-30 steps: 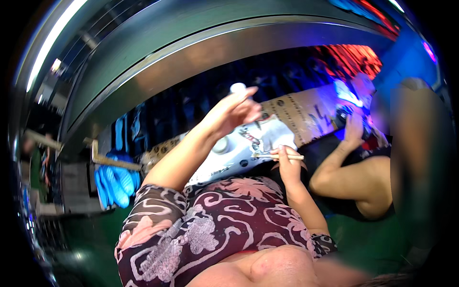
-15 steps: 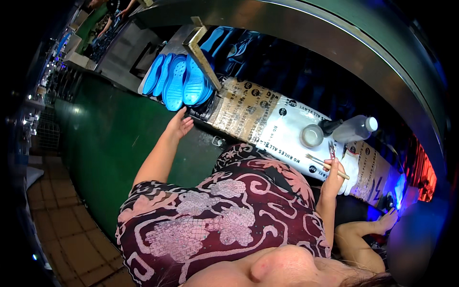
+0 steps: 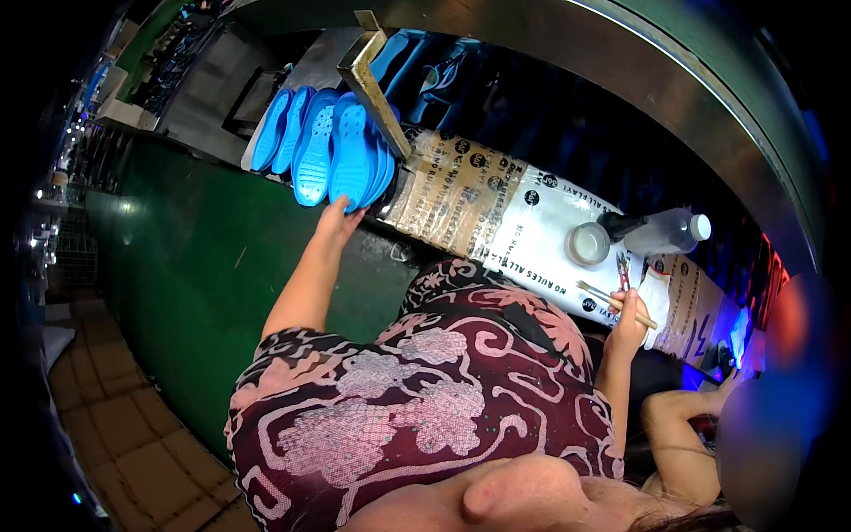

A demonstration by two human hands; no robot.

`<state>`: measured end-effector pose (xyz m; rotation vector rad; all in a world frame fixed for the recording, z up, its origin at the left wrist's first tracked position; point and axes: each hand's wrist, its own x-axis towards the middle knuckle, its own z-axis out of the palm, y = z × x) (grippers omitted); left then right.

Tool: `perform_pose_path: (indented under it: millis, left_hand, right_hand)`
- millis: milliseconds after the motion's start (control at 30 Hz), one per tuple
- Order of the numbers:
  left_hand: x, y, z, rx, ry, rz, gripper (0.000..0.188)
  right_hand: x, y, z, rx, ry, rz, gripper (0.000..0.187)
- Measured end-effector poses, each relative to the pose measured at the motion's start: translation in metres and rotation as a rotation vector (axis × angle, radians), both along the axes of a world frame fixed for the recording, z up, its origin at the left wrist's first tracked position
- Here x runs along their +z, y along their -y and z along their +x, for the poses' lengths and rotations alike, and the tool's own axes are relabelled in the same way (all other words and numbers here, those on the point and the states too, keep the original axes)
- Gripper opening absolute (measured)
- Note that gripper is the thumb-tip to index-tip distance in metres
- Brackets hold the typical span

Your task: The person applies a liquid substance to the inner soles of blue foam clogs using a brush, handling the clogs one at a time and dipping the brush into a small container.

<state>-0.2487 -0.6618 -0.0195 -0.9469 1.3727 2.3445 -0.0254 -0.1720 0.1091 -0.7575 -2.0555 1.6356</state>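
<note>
Several blue shoe soles [image 3: 353,160] with small holes at one end lie stacked at the bench's left part. My left hand [image 3: 339,219] has reached the near end of the front stack, its thumb over the edge of the top sole and its other fingers partly hidden beneath. In my right hand [image 3: 630,321] is a thin brush [image 3: 606,294], its bristles pointing left over the white sheet. Red-handled snips [image 3: 623,270] stick up beside the same fingers; I cannot tell whether they are held. A round jar [image 3: 588,243] stands just beyond.
A clear bottle with a white cap [image 3: 665,232] stands behind the jar. White printed sheeting [image 3: 532,239] and brown taped cardboard [image 3: 452,191] cover the bench. An upright metal bracket [image 3: 377,102] borders the soles. Another person's bent arm [image 3: 683,426] is at right.
My left hand has moved up to the soles and closed on the near end of one. The right hand still holds the brush. The view has shifted slightly.
</note>
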Motion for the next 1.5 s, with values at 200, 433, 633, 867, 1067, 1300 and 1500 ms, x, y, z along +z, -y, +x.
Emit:
perform_pose_path:
  millis: [200, 433, 633, 867, 1067, 1300, 1500]
  left_hand:
    - [0.023, 0.05, 0.092, -0.146, 0.018, -0.123, 0.053]
    - [0.028, 0.015, 0.117, -0.447, 0.072, -0.119, 0.055]
    - [0.034, -0.124, 0.101, -0.563, 0.05, 0.073, 0.049]
    - [0.033, -0.164, 0.079, -0.758, 0.059, -0.083, 0.053]
    - [0.036, -0.154, 0.058, -0.75, -0.15, -0.453, 0.047]
    - [0.036, -0.134, 0.041, -0.819, -0.067, -0.316, 0.044]
    - [0.022, -0.136, 0.033, -0.867, -0.05, -0.479, 0.058]
  right_hand:
    - [-0.007, 0.004, -0.009, 0.047, -0.017, 0.009, 0.034]
    - [-0.016, 0.002, -0.007, 0.035, -0.008, -0.082, 0.031]
    - [-0.011, 0.0, -0.002, -0.007, -0.024, -0.084, 0.032]
    - [-0.014, -0.018, 0.006, -0.095, -0.067, -0.09, 0.032]
    - [-0.02, -0.03, -0.017, -0.073, -0.12, 0.09, 0.027]
    - [-0.044, -0.043, -0.055, 0.103, -0.036, 0.413, 0.02]
    - [-0.057, -0.042, -0.068, 0.121, -0.078, 0.654, 0.017]
